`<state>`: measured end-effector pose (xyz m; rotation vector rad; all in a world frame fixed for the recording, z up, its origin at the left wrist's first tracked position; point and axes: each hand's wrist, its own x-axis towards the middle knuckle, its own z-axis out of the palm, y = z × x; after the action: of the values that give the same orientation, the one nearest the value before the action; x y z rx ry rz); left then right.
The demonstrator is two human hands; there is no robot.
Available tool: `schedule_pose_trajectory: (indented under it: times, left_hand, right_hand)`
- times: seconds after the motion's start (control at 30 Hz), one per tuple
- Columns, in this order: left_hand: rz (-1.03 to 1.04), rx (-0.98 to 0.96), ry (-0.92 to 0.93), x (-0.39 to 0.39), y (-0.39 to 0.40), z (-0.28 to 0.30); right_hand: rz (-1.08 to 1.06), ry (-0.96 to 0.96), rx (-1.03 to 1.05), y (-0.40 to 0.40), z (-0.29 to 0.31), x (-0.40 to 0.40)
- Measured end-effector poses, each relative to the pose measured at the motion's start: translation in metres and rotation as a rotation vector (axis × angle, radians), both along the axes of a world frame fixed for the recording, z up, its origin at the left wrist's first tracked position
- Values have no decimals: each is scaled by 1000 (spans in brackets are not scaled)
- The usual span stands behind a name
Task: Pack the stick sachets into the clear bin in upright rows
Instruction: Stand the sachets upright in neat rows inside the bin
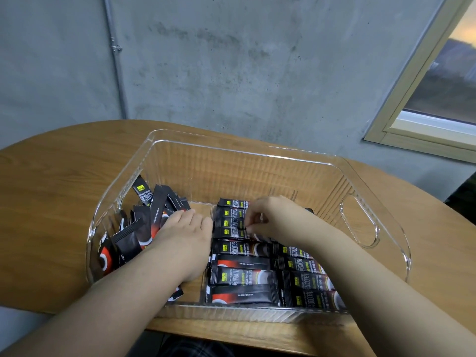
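Black stick sachets (pixel 243 275) inside clear bin (pixel 359 222), centre frame, on wooden surface (pixel 51 176).
Right half of bin: sachets in flat rows; left half: loose pile (pixel 139 222) leaning on the wall. Left hand (pixel 185 235) rests on the pile, fingers straight. Right hand (pixel 273 219) pinches a sachet edge in the far row. Grey concrete wall (pixel 231 60) behind; window (pixel 438 81) upper right.

Both forearms are bare, no sleeves showing, no watch, rings or bracelets on the left hand (pixel 184 235) or right hand (pixel 278 217). Short nails. Dark plaid fabric (pixel 190 347) down at the lap.
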<state>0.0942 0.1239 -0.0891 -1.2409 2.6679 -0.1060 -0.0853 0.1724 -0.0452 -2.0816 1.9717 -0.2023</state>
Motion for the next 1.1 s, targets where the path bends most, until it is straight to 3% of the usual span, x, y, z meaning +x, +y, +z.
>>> schedule_pose_trajectory:
  times: [0.2,0.53,0.83,1.1]
  left_hand:
    - [-25,-9,-144,-2,0,1]
    - [-50,23,-283,-5,2,6]
    - [-10,61,-260,-9,-4,2]
    - [-24,74,-256,-8,-5,2]
  right_hand:
    - [-32,54,-31,-22,16,-3]
    - [20,-156,72,-83,16,35]
    - [-55,-20,359,-117,9,71]
    - [-97,-83,412,-118,3,83]
